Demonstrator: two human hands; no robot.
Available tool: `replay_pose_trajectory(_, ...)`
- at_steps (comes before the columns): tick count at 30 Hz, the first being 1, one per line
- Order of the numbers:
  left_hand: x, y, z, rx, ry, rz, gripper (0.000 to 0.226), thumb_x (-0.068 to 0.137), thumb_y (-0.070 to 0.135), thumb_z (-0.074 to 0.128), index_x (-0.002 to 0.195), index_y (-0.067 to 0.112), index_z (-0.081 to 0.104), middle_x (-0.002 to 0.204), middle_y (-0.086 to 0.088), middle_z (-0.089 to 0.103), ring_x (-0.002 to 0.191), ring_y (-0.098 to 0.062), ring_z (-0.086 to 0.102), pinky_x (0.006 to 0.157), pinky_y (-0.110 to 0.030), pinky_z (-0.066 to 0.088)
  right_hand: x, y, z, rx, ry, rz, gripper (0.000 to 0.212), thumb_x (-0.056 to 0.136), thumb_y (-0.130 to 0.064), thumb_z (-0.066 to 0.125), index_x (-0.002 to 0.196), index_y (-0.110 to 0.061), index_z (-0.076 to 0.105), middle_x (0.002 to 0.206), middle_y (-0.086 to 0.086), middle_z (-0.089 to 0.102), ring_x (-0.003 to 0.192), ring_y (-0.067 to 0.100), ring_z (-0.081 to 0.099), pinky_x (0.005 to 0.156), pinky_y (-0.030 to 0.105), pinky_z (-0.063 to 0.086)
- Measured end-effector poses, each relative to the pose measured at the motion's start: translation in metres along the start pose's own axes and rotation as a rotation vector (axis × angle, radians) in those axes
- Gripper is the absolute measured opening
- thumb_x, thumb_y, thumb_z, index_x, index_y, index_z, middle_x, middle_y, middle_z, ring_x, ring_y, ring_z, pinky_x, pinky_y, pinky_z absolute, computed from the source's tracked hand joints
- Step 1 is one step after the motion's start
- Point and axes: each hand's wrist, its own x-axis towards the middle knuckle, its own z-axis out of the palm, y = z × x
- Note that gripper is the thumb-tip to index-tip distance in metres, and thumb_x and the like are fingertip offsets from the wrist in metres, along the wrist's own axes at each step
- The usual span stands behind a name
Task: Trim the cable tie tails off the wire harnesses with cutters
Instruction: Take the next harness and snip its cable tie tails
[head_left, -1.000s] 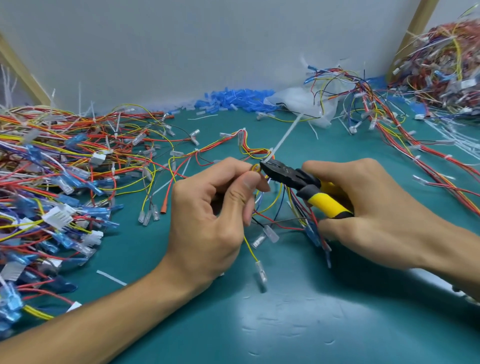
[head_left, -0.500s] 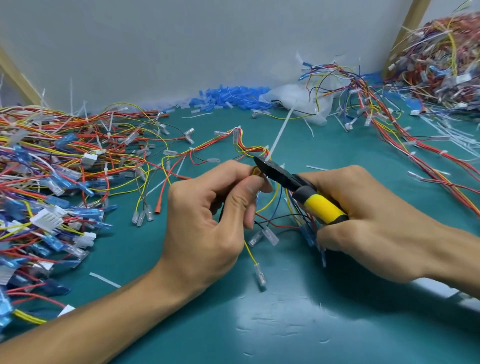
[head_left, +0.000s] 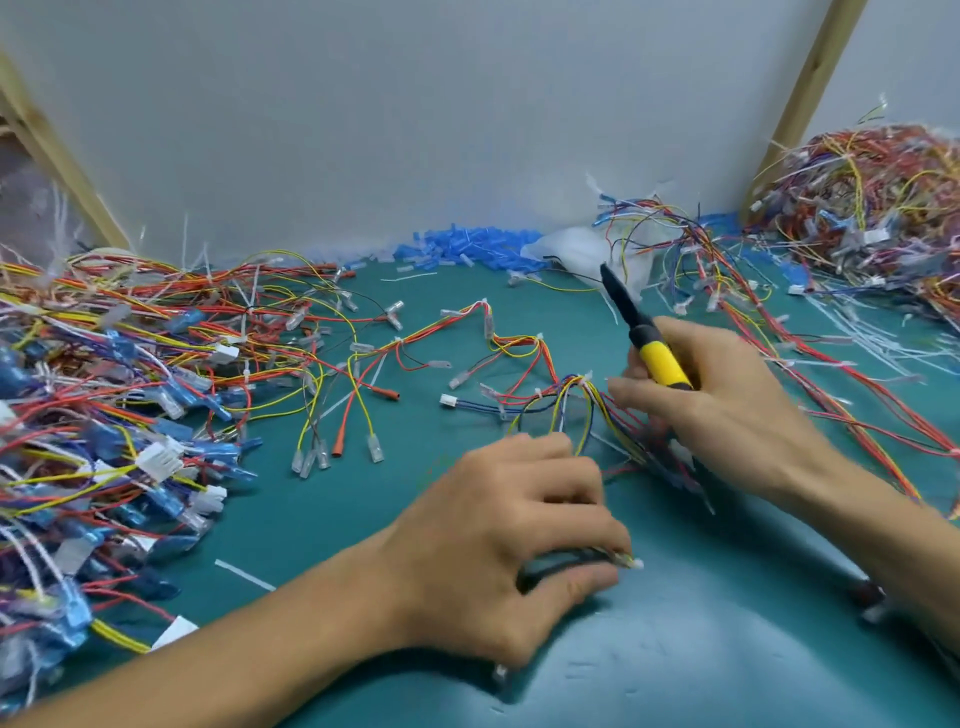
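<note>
With left hand (head_left: 519, 530) pinching the harness (head_left: 569, 397) and right hand (head_left: 727, 415) gripping cutters (head_left: 662, 366) aimed at eleven o'clock, a rushed snip could cut wires.

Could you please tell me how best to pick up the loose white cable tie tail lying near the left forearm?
I'd pinch the cable tie tail at mid-length from straight above, fingertips on its two long edges. It is a thin strip lying flat on the green mat, with bare mat either side.

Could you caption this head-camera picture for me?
Right hand holds yellow-handled cutters while left hand grips a wire harness.
</note>
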Motion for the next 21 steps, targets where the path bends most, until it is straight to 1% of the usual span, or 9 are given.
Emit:
replay_pose_trajectory(2, 0.000, 0.002, 0.000, 0.065, -0.071, 0.034, 0.012, 0.096, 0.023, 0.071, 0.099, 0.014, 0.078, 0.092, 0.000, 0.064, 0.083, -0.020, 0.048, 0.073, -0.041, 0.040, 0.001, -0.003, 0.003, -0.006, -0.025, 0.005, 0.045, 0.073, -0.057, 0.071, 0.082, -0.017, 0.055, 0.073, 0.007, 0.058, 0.071, 0.034, 0.055, 0.075, 0.061, 0.052)
replay_pose_trajectory(6, 0.000, 0.005, -0.005, -0.002, -0.077, 0.043, 0.011, 0.095, 0.020, 0.073, 0.098, 0.010, 0.079, 0.094, -0.005, 0.064, 0.084, -0.021, 0.049, 0.075, -0.044, 0.042, 0.012, -0.010, 0.003, -0.126, -0.089, 0.058, 0.043, 0.080, -0.058, 0.077, 0.082, -0.019, 0.059, 0.072, -0.006, 0.067, 0.067, 0.016, 0.059, 0.073, 0.047, 0.050)
replay_pose_trajectory(8, -0.001, 0.006, -0.005, -0.041, -0.076, 0.054, 0.012, 0.094, 0.018, 0.075, 0.097, 0.008, 0.080, 0.093, -0.008, 0.064, 0.084, -0.023, 0.051, 0.078, -0.043, 0.043, 0.019, -0.016, 0.003, -0.206, -0.119, 0.084, 0.042, 0.086, -0.054, 0.080, 0.081, -0.019, 0.058, 0.077, -0.007, 0.073, 0.068, 0.019, 0.064, 0.073, 0.047, 0.052)
replay_pose_trajectory(11, -0.003, 0.008, -0.005, -0.118, -0.076, 0.059, 0.012, 0.093, 0.016, 0.077, 0.098, 0.006, 0.081, 0.094, -0.011, 0.065, 0.086, -0.025, 0.057, 0.082, -0.040, 0.045, 0.029, -0.025, 0.006, -0.327, -0.124, 0.082, 0.052, 0.081, -0.066, 0.074, 0.084, -0.018, 0.056, 0.082, 0.000, 0.074, 0.078, 0.030, 0.068, 0.077, 0.049, 0.055)
replay_pose_trajectory(13, -0.003, 0.009, -0.006, -0.164, -0.060, 0.057, 0.016, 0.093, 0.014, 0.077, 0.103, 0.003, 0.080, 0.095, -0.014, 0.066, 0.088, -0.028, 0.060, 0.085, -0.038, 0.047, 0.037, -0.031, 0.010, -0.420, -0.147, 0.069, 0.051, 0.082, -0.067, 0.073, 0.083, -0.019, 0.054, 0.077, 0.002, 0.070, 0.072, 0.027, 0.063, 0.067, 0.042, 0.051)
replay_pose_trajectory(15, -0.003, 0.008, -0.008, -0.205, -0.030, 0.037, 0.021, 0.094, 0.013, 0.075, 0.110, 0.000, 0.078, 0.099, -0.015, 0.068, 0.091, -0.030, 0.062, 0.088, -0.038, 0.049, 0.046, -0.035, 0.018, -0.504, -0.202, 0.082, 0.045, 0.084, -0.055, 0.078, 0.079, -0.017, 0.053, 0.068, 0.003, 0.060, 0.064, 0.025, 0.054, 0.058, 0.036, 0.038)
replay_pose_trajectory(17, -0.005, 0.007, -0.008, -0.251, 0.008, 0.006, 0.024, 0.095, 0.012, 0.073, 0.115, -0.001, 0.075, 0.102, -0.015, 0.069, 0.093, -0.029, 0.063, 0.090, -0.037, 0.051, 0.053, -0.035, 0.025, -0.535, -0.267, 0.150, 0.034, 0.084, -0.037, 0.078, 0.078, -0.013, 0.055, 0.066, 0.005, 0.056, 0.063, 0.026, 0.051, 0.056, 0.035, 0.035)
replay_pose_trajectory(19, -0.006, 0.006, -0.009, -0.277, 0.057, -0.005, 0.026, 0.096, 0.013, 0.071, 0.117, -0.001, 0.074, 0.106, -0.015, 0.067, 0.096, -0.027, 0.063, 0.090, -0.039, 0.051, 0.056, -0.036, 0.028, -0.460, -0.304, 0.235, 0.027, 0.083, -0.024, 0.076, 0.075, -0.012, 0.053, 0.063, 0.005, 0.052, 0.058, 0.023, 0.047, 0.054, 0.032, 0.034)
replay_pose_trajectory(21, -0.007, 0.005, -0.010, -0.284, 0.165, -0.006, 0.028, 0.096, 0.014, 0.068, 0.118, -0.001, 0.073, 0.109, -0.014, 0.065, 0.099, -0.026, 0.062, 0.091, -0.041, 0.050, 0.058, -0.041, 0.021, -0.285, -0.269, 0.275, 0.023, 0.086, -0.017, 0.072, 0.075, -0.014, 0.051, 0.063, 0.005, 0.046, 0.057, 0.021, 0.041, 0.053, 0.031, 0.031)
